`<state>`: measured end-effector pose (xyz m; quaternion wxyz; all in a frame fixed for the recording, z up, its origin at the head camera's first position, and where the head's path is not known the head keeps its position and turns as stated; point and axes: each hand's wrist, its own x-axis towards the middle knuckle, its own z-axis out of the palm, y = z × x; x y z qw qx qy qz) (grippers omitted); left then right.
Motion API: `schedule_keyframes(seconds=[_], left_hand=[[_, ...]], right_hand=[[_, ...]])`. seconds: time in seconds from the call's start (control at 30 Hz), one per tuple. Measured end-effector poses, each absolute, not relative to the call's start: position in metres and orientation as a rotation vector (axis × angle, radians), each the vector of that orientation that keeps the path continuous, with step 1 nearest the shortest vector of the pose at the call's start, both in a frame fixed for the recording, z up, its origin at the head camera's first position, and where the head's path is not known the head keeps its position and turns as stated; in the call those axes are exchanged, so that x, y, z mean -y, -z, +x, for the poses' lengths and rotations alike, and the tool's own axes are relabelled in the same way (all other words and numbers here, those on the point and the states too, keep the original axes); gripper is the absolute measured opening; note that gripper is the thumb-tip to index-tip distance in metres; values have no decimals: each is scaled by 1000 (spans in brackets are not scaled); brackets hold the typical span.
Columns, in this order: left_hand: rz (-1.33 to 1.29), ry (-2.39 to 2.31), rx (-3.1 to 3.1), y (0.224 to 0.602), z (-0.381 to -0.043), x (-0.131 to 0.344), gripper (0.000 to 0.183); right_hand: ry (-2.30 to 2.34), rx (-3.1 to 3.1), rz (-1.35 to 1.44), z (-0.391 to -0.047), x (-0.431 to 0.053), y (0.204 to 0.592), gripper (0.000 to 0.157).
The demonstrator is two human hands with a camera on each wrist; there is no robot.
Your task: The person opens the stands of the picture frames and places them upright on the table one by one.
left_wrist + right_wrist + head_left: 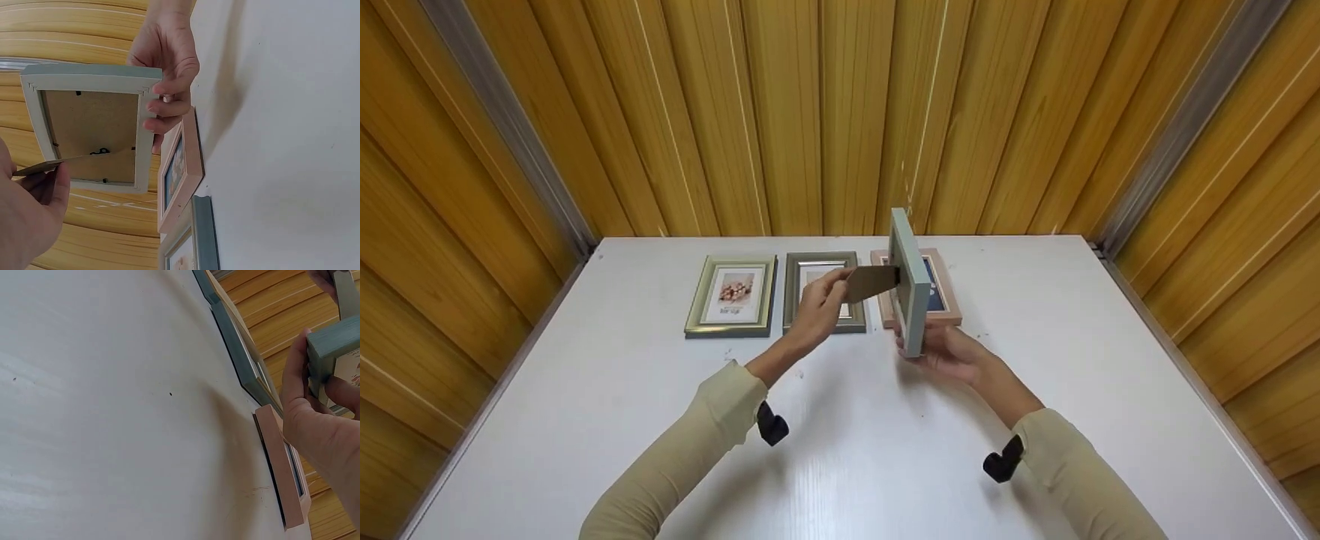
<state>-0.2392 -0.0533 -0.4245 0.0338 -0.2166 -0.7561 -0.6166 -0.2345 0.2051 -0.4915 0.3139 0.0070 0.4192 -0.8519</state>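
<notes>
A pale blue-green picture frame is held on edge above the table, its brown backing board turned toward the left hand. The right hand grips the frame's lower edge, fingers on the back and thumb on the front side in the right wrist view. A brown stand leg sticks out from the backing. The left hand pinches its free end between thumb and fingers. Behind the held frame lies a pink picture frame, partly hidden. A grey-green picture frame lies beyond the left hand.
A gold-green picture frame lies at the left of the row, picture side up. The white table ends at a yellow wood-panelled wall behind. Similar panels with grey metal corner strips stand at both sides.
</notes>
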Motion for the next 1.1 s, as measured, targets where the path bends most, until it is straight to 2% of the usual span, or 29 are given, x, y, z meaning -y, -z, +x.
schedule_keyframes(seconds=[0.23, 0.4, 0.47, 0.67, 0.8, 0.9, 1.1], left_hand=[[-691, 1844, 2333, 428, -239, 54, 42], [-675, 1862, 2351, 429, -241, 53, 41], [-656, 1854, 2347, 429, -242, 52, 41], [-687, 1515, 2358, 425, -243, 48, 43], [-713, 1336, 2369, 420, -240, 42, 33], [-690, 1434, 2386, 418, -238, 38, 27], [-588, 1627, 2497, 421, -239, 37, 33]], right_hand=[[2230, -1070, -15, -234, -210, 495, 63], [2278, -1121, 76, -236, -210, 494, 44], [2288, -1172, 94, -237, -210, 493, 43], [2286, -1315, 48, -242, -210, 492, 57], [2257, -1387, 1, -245, -210, 494, 62], [2249, -1439, -14, -246, -211, 495, 65], [2239, -1597, -10, -246, -215, 497, 67]])
